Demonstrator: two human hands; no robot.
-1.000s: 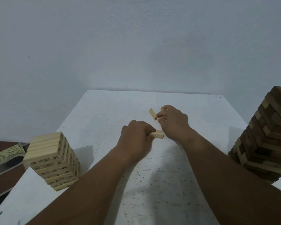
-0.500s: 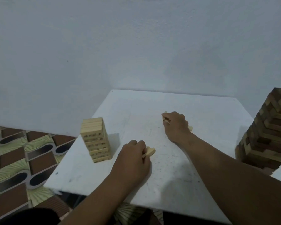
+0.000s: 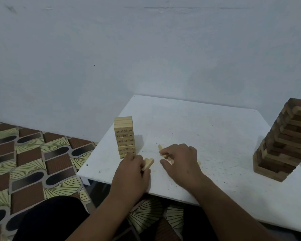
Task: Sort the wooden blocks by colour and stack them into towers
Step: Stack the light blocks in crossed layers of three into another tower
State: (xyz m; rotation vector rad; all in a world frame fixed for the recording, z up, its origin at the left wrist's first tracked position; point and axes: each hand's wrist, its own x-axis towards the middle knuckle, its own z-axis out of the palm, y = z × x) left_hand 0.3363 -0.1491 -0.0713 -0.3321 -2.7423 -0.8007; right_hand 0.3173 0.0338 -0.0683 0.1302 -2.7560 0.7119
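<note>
On the white table, a tower of light wooden blocks with printed numbers stands near the left edge. A taller tower of mixed brown and tan blocks leans at the right. My left hand grips a light block just in front of the light tower. My right hand is curled round light blocks, whose ends stick out past the fingers; how many it holds is hidden.
The table's left and near edges lie close to my hands. Beyond them is a patterned floor in brown, black and yellow. A dark-clothed knee shows at the bottom left. A plain wall stands behind the table.
Both hands have drawn back toward the table's front left, each still holding its blocks. The view has shifted left and pulled back, so the light tower now sits near my left hand.
</note>
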